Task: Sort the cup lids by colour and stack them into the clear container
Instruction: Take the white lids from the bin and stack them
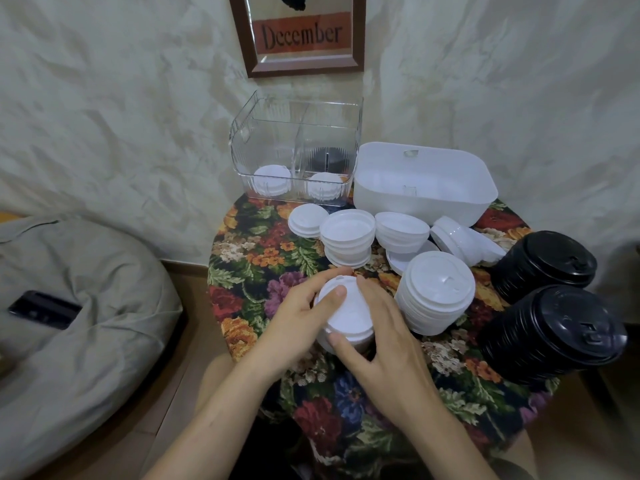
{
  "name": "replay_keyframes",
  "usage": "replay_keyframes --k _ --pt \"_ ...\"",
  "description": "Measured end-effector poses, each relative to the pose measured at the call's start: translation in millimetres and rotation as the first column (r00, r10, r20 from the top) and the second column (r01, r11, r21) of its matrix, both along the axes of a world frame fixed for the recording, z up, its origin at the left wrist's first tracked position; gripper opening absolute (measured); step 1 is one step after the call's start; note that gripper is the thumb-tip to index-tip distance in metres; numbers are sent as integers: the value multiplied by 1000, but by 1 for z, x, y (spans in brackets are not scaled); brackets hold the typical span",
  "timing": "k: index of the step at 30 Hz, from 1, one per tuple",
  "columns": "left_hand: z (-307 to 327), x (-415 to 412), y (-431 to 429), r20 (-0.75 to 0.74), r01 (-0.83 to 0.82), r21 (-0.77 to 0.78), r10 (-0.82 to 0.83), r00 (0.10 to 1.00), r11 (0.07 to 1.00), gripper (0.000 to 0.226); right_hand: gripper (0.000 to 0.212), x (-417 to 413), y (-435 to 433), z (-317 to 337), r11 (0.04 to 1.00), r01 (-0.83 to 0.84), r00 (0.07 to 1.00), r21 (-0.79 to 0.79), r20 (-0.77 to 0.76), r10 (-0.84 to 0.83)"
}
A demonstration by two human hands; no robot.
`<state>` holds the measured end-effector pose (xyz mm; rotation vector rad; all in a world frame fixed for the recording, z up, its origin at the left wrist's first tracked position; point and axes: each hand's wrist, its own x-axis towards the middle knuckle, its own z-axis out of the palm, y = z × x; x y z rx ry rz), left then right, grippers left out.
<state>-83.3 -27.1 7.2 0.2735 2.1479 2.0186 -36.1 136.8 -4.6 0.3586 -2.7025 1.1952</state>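
Observation:
Both hands grip a short stack of white lids (pixel 346 311) just above the floral table. My left hand (pixel 298 317) curls round its left side with the thumb on top. My right hand (pixel 377 337) wraps its right and near side. More white lid stacks stand behind: one tall (pixel 437 292), one upside down (pixel 348 235), others (pixel 401 232) beside it. Two black lid stacks (pixel 543 259) (pixel 550 336) lie at the right. The clear container (pixel 294 150) at the back holds white lids (pixel 272 180) in its left part, and white lids (pixel 325 187) and black lids (pixel 327 157) in its right part.
A white plastic tub (pixel 424 181) sits right of the clear container. The round table has a floral cloth (pixel 263 258). A grey beanbag (pixel 76 306) with a dark phone (pixel 45 309) lies at the left. A framed "December" picture (pixel 301 36) hangs on the wall.

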Motion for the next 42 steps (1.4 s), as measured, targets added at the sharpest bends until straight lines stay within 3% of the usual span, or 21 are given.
replay_keyframes --k 3,7,11,15,17,20,25,29,36,42 --pt "1 0 -3 -7 17 -15 -17 1000 1000 36 76 -1 0 0 1000 -8 1000 1 -2 8" --pt "1 0 -6 -34 53 -86 -56 998 995 37 95 -1 1 -5 999 -11 1000 37 16 10" --pt "6 -7 -11 -38 122 -64 -125 991 990 39 88 -1 1 -6 1000 0 1000 24 20 0" --pt "6 -27 -15 -190 -190 -67 175 966 979 34 86 -1 2 -6 997 -5 1000 76 14 4" --pt "4 -42 -18 -350 -328 -208 243 905 921 34 86 -1 2 -6 997 -5 1000 83 19 3" --pt "6 -61 -15 -521 -392 -466 112 846 793 39 86 -1 1 -5 996 -13 999 84 34 10" --pt "10 -78 -1 -543 -372 -537 27 840 757 20 88 -2 2 -3 994 -26 999 102 46 21" --pt "19 -79 -2 -410 -291 -434 101 907 852 12 90 -1 2 -1 994 -27 998 105 52 21" --pt "27 -62 -11 -387 -315 -137 242 890 939 13 90 0 2 -2 998 -23 997 60 77 19" --pt "34 -29 -21 -225 -315 127 337 914 941 11 87 1 3 2 1000 -12 992 4 128 11"
